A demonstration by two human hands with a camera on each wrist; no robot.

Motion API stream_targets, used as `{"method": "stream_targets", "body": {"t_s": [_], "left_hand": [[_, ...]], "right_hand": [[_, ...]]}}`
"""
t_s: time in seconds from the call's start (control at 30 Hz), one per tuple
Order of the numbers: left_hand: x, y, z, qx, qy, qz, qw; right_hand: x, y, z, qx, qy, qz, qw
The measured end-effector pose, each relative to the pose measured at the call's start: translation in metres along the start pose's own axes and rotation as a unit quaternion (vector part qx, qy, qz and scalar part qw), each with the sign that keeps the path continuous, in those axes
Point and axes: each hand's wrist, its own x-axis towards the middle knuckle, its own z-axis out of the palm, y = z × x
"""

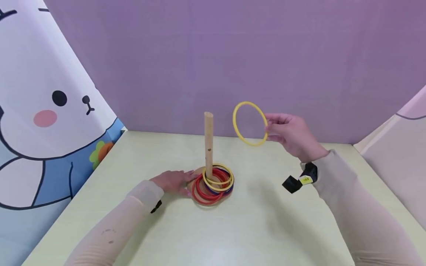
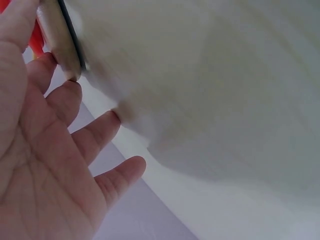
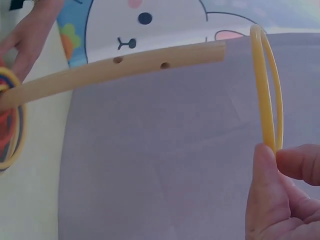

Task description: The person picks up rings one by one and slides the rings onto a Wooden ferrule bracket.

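Note:
A wooden peg (image 1: 208, 144) stands upright on a round base with several red, yellow and dark rings (image 1: 213, 183) stacked around its foot. My right hand (image 1: 290, 134) is raised to the right of the peg's top and pinches a yellow ring (image 1: 249, 123) by its right edge. The right wrist view shows the same yellow ring (image 3: 266, 85) between thumb and finger, with the peg (image 3: 125, 70) beyond it. My left hand (image 1: 174, 181) lies flat on the table with straight fingers touching the left side of the base. In the left wrist view the fingers (image 2: 95, 132) are spread beside the base edge (image 2: 60, 40).
The pale green table (image 1: 273, 221) is bounded by a purple back wall (image 1: 233, 55), a cartoon rabbit panel (image 1: 46, 111) on the left and a pale panel (image 1: 399, 155) on the right. A black strap with a yellow tag (image 1: 301, 180) sits on my right wrist.

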Motion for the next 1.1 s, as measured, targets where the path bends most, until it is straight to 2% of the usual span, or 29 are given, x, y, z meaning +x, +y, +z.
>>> {"method": "stream_targets", "body": {"t_s": [0.23,0.5,0.7,0.87,1.1], "left_hand": [[0.002,-0.001,-0.001,0.001,-0.004,-0.001,1.0],[0.005,-0.003,0.003,-0.007,-0.006,0.0,1.0],[0.003,-0.005,0.003,0.008,-0.003,0.007,0.9999],[0.001,-0.006,0.003,0.001,0.005,0.021,0.9998],[-0.002,-0.005,0.003,0.002,0.007,0.025,0.9997]], "right_hand": [[0.006,-0.006,0.024,0.001,-0.004,-0.008,1.0],[0.021,0.011,0.057,-0.001,0.013,0.012,1.0],[0.027,0.024,0.071,-0.014,0.014,0.026,0.999],[0.028,0.046,0.071,-0.037,0.009,0.054,0.998],[0.023,0.096,0.066,-0.079,-0.005,0.074,0.994]]}}
